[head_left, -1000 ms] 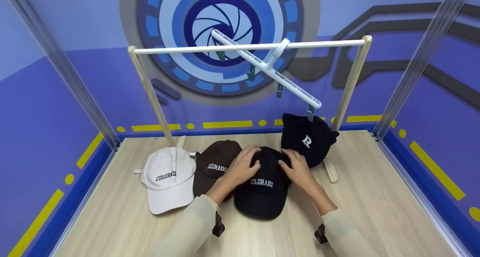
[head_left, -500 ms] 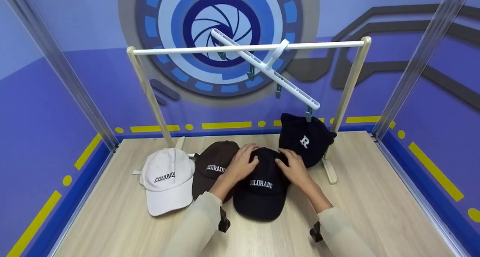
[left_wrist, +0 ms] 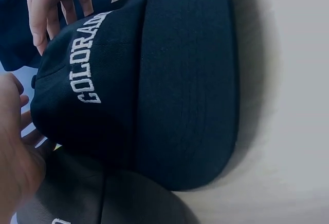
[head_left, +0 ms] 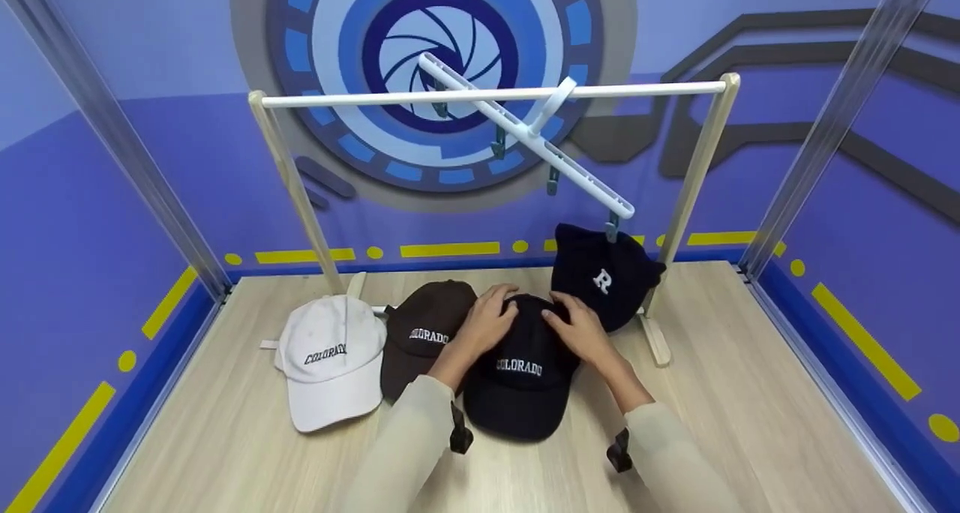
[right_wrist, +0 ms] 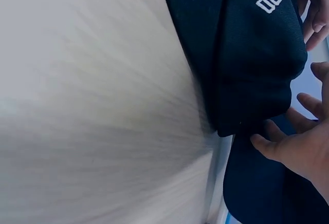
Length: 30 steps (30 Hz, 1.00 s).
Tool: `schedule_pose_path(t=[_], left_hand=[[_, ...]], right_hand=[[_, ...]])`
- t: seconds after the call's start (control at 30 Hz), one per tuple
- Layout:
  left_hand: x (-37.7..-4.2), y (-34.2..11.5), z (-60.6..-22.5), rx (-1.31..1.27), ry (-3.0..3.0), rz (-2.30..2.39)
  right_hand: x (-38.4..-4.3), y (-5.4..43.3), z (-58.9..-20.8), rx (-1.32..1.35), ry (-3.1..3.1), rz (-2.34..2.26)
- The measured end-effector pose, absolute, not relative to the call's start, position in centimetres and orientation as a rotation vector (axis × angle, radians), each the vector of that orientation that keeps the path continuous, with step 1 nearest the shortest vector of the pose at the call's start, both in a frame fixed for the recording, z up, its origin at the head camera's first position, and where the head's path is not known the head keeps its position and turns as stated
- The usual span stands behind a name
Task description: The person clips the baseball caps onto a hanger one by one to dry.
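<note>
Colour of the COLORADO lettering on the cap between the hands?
White lettering on a black cap; shows best in the left wrist view.

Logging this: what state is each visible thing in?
Wooden rack, standing upright
White hanger, hooked over the rack, turned askew
Black R cap, hanging from the hanger's right-end clip
Other three clips, holding nothing
White COLORADO cap, crown up, brim toward the person
Brown COLORADO cap, crown up, partly hidden
Black COLORADO cap, crown up, brim toward the person
Left hand, at this cap's crown, thumb apart from fingers
Right hand, likewise, opposite side

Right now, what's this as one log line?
left hand: at black COLORADO cap; right hand: opposite side; R cap: clipped to hanger
</note>
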<state>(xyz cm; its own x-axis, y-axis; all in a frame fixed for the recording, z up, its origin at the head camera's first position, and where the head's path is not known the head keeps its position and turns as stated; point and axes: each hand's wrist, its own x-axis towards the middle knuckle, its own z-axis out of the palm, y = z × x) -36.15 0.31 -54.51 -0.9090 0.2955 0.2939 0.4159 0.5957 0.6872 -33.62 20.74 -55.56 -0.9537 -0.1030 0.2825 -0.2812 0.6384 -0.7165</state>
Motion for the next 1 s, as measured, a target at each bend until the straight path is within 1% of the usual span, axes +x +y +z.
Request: schedule_pose_path(t=[0.23, 0.53, 1.0], left_hand=[[-36.7, 0.9, -54.7, -0.506, -2.719, -1.254], [-36.8, 1.3, -55.5, -0.461, -2.722, -1.222], [-36.6, 1.4, -56.3, -0.487, -2.703, -1.181]], right_hand=[[-34.1, 20.3, -55.6, 0.264, -2.708, 1.285], [-34.5, 19.3, -55.6, 0.21, -2.741, 1.275], [-34.2, 19.3, -55.8, 0.155, -2.692, 1.289]])
